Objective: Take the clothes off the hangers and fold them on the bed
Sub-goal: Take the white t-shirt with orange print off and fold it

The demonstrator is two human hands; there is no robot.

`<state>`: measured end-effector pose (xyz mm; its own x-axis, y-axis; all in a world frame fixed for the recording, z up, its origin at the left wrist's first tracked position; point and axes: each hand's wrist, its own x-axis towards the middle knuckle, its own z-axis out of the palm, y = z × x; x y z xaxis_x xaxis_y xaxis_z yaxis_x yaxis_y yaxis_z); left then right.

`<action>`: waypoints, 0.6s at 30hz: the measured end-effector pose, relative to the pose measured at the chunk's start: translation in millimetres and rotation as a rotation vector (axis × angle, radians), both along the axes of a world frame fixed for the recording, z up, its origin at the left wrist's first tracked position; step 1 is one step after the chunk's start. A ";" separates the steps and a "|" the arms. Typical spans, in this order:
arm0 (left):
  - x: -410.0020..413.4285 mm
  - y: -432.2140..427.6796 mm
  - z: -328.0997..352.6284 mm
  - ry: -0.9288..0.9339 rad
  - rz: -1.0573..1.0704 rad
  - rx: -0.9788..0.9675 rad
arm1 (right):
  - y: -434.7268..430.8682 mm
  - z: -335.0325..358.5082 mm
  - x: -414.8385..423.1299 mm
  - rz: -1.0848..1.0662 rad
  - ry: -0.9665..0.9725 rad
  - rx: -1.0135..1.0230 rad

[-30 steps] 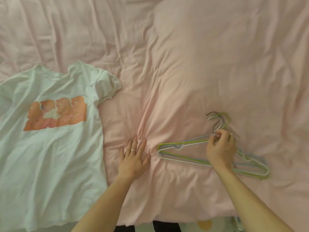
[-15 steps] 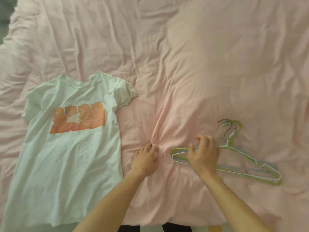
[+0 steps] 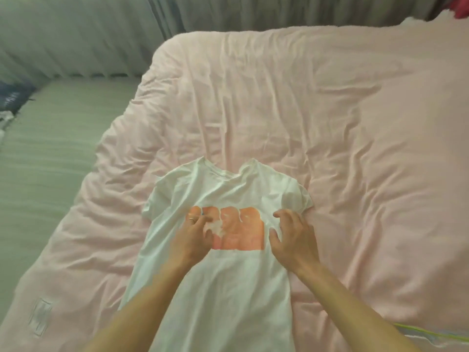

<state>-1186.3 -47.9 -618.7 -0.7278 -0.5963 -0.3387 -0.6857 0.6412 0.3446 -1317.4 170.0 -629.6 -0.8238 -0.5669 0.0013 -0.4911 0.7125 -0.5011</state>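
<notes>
A white T-shirt [image 3: 228,280] with an orange print lies flat, face up, on the pink duvet [image 3: 317,118] of the bed, collar away from me. My left hand [image 3: 194,240] hovers over the left part of the print with loosely curled fingers, holding nothing. My right hand [image 3: 291,237] is over the shirt's right side below the sleeve, fingers spread and bent, also holding nothing. A sliver of the wire hangers [image 3: 431,335] shows at the lower right edge, partly hidden behind my right forearm.
A bare grey-green mattress strip [image 3: 43,161] lies left of the duvet, with dark items [image 3: 10,97] at its far left. Grey curtains [image 3: 101,29] hang behind the bed. Something red [image 3: 456,8] sits at the top right corner.
My right hand let go of the hangers and both hands moved left over the T-shirt. My view swung left and up, so the shirt is now central and the hangers nearly out of view.
</notes>
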 end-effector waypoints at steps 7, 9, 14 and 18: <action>-17.5 -170.5 -6.5 0.030 0.032 -0.016 | -118.2 -11.9 -54.8 -0.127 -0.120 0.122; -36.9 -195.3 -10.5 0.056 0.015 0.016 | -136.7 -13.6 -73.4 -0.163 -0.154 0.166; -85.8 -222.8 -27.5 0.019 -0.094 0.017 | -150.0 -23.9 -115.5 -0.251 -0.223 0.248; -124.4 -229.2 -45.7 0.006 -0.120 0.042 | -145.7 -35.3 -147.2 -0.284 -0.285 0.315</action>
<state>-1310.8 -277.1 -664.4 -0.7954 -0.4902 -0.3564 -0.6024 0.7037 0.3767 -1464.6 24.3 -664.9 -0.8881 -0.2574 -0.3809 -0.1312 0.9360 -0.3267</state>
